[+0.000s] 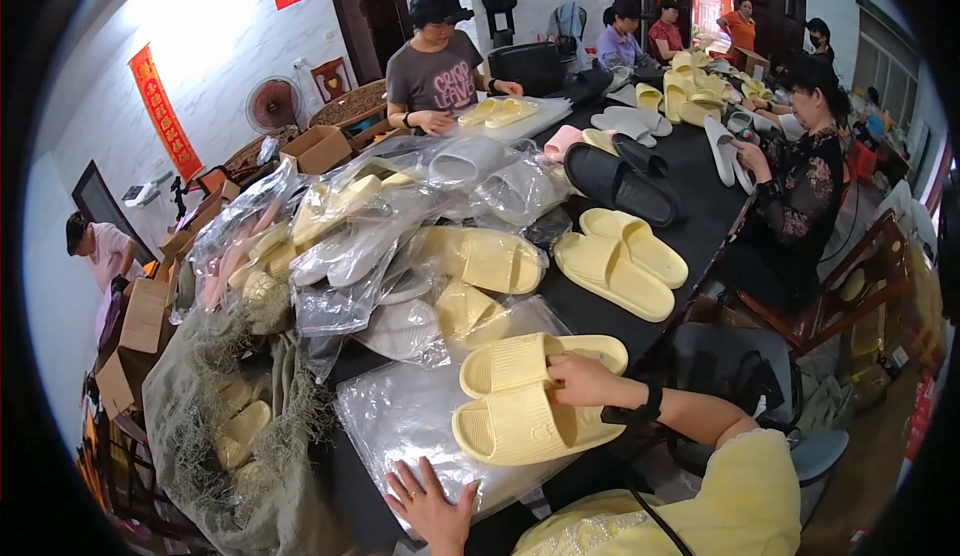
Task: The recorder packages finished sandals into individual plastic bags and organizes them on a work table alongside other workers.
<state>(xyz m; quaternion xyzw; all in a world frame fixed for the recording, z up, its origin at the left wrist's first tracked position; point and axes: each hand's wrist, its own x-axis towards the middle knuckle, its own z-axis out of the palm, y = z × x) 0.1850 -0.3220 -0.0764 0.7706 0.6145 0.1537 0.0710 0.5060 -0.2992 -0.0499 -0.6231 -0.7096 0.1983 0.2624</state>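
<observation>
My right hand grips a pair of pale yellow slides, its fingers curled over their inner edges where the two meet. The pair sits side by side over a stack of clear plastic bags, toes pointing left. My left hand lies with spread fingers on the near edge of the bags and holds nothing. Farther off, another yellow pair rests unbagged on the black tabletop. Beside the bags rises a heap of bagged slippers, among them a yellow one and a grey one.
A greenish sack with yellow slippers inside stands at the left. Black slides lie beyond the yellow pair. Across the table a person handles bagged slippers; at the right another holds white ones. A chair stands at my right.
</observation>
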